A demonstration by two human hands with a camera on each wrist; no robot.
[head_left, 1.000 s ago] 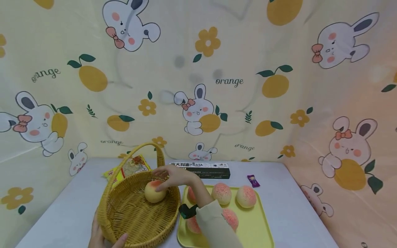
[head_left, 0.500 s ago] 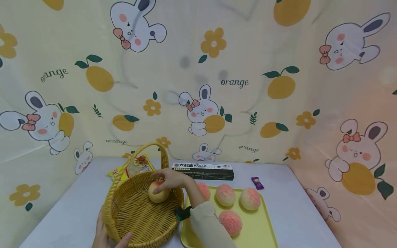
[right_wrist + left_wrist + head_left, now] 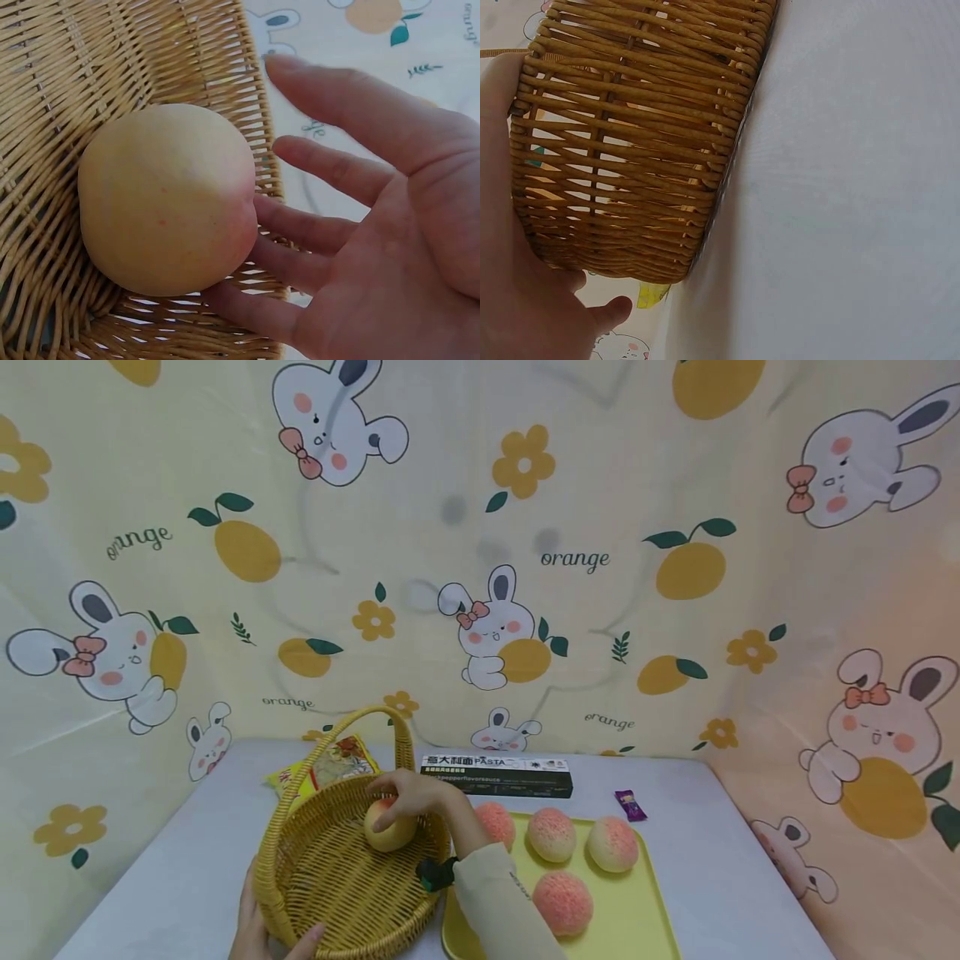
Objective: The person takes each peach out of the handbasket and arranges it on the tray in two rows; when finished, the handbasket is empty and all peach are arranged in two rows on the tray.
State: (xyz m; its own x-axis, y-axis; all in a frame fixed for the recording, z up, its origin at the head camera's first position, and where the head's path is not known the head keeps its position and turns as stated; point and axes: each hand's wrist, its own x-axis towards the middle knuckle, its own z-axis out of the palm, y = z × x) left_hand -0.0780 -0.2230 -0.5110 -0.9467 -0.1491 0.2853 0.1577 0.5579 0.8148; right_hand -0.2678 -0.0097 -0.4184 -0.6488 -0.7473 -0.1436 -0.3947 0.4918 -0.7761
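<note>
The basket handle arches across the left of its opening, yet the bowl is open from above. Behind it a snack bag and pasta box block the counter; its right side looks passable.

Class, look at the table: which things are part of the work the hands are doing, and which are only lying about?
In the work:
peach in the wicker basket, at the right hand
left hand gripping the basket's rim
four peaches on the yellow tray

Lying about:
pasta box
yellow snack packet
purple sweet
</note>
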